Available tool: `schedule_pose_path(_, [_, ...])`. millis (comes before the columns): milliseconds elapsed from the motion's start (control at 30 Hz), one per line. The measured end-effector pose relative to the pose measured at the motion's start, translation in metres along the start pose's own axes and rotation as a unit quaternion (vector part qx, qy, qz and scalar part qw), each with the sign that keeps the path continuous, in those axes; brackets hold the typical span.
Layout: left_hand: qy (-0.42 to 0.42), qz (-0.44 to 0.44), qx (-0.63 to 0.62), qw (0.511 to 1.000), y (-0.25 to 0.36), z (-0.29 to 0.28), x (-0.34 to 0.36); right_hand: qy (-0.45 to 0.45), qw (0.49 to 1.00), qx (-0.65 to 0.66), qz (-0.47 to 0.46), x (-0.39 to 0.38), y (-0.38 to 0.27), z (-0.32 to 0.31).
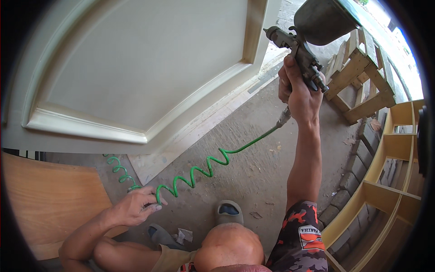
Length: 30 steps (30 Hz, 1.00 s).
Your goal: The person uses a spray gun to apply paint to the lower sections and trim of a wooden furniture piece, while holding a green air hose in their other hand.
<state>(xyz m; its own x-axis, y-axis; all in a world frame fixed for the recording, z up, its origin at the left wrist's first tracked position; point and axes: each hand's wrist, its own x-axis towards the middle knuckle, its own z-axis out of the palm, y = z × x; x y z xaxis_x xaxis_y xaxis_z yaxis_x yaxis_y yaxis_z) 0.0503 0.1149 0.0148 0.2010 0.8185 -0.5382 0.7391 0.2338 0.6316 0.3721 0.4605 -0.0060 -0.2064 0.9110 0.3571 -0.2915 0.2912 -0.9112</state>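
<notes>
My right hand [301, 88] is wrapped round the grip of a spray gun [294, 47], raised at the upper right. A grey metal cup [324, 22] sits on top of the gun, and its nozzle faces left toward a cream panelled door [145, 59]. From below the grip a green coiled air hose [210, 167] runs down to the lower left. There my left hand [138, 206] has its fingers closed round the hose's coils. Beyond that hand, more coils lead up behind the door's lower edge.
A brown wooden board [54, 204] leans at the lower left. On the right stand a wooden crate [362, 75], a row of grey blocks [349, 183] and a yellowish shelf frame [385, 197]. A pale board [149, 167] lies on the concrete floor [253, 181] under the door.
</notes>
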Motion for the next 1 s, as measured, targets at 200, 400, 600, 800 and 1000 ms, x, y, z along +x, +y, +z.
schedule_pose_path(200, [-0.001, 0.017, -0.001, 1.000, 0.015, 0.000, 0.016, 0.025, 1.000, 0.007, 0.017, 0.025, -0.003, -0.025])
schedule_pose_path(400, [0.010, 0.041, -0.004, 0.999, 0.022, 0.005, 0.028, 0.037, 0.999, -0.026, 0.005, 0.055, -0.006, -0.056])
schedule_pose_path(600, [0.020, 0.044, -0.005, 0.999, 0.031, 0.007, 0.036, 0.037, 0.998, -0.023, 0.039, 0.081, 0.001, -0.085])
schedule_pose_path(800, [0.027, 0.035, -0.007, 0.999, 0.039, 0.007, 0.040, 0.055, 0.998, -0.013, 0.027, 0.098, 0.000, -0.097])
schedule_pose_path(1000, [0.042, 0.044, -0.008, 0.998, 0.040, 0.011, 0.044, 0.068, 0.997, -0.037, 0.028, 0.118, 0.008, -0.116])
